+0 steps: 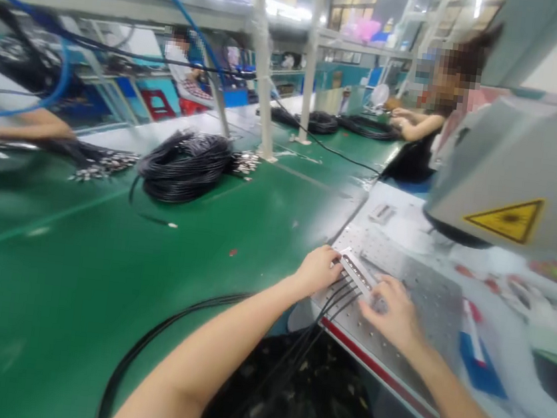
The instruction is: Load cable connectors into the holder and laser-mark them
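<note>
A pale metal block with a slotted row of small connector ends [356, 271] lies over the perforated metal plate [414, 291]. My left hand [319, 271] grips its far-left end, fingers closed on it. At its near-right end, my right hand [392, 309] is closed on it too, with thumb and fingers on either side. Several black cables [333, 302] run out of the block toward me and hang over the plate's red front edge. More black cable [142, 348] curves across the green table at my left forearm.
A laser-marked machine head [519, 169] overhangs the plate at right. Coiled black cables [185, 165] lie on the green table [72, 293], near white posts [264, 66]. A white marker [474, 332] rests at right. A co-worker [419, 124] sits at back right; another person's arm [31, 124] is at left.
</note>
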`<state>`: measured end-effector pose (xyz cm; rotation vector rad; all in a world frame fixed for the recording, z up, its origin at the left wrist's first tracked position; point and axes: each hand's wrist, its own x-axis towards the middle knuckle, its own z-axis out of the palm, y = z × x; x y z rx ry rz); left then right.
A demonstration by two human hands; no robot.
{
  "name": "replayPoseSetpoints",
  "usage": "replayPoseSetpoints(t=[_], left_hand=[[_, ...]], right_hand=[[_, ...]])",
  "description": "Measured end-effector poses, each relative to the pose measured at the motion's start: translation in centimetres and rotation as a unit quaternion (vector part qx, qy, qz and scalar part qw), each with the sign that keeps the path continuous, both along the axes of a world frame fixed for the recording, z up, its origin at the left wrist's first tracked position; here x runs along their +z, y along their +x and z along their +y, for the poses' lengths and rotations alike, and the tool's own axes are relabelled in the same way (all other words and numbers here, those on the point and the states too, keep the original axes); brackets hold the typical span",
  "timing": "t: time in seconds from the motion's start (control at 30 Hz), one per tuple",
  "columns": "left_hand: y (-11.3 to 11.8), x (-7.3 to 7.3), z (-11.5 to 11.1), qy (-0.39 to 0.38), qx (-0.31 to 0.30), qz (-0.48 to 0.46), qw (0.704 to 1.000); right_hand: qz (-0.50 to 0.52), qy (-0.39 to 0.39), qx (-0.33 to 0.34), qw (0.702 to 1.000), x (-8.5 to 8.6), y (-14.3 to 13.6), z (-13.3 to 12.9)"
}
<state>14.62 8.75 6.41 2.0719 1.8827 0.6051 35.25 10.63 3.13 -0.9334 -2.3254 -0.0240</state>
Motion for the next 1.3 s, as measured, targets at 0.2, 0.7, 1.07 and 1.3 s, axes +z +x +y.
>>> replayPoseSetpoints(t=[0.2,0.7,1.07,1.3], left_hand=[[3.5,-2.8,2.8,-0.005,-0.046,0.058,0.997],[5.0,-4.4,2.9,0.063,-0.131,0.18,0.973],[5.2,-4.3,3.0,0.064,-0.122,0.179,0.974],[5.2,-4.2,3.0,0.056,-0.119,0.162,0.978]], right_hand=[[-0.089,0.001,-0.003,0.996,-2.0,5.2,3.7],[-0.093,-0.032,-0.043,0.994,-0.7,8.5,3.9],[-0.181,-0.059,-0.046,0.981,1.2,12.2,4.4],[-0.361,0.057,-0.087,0.927,-0.7,20.9,5.1]])
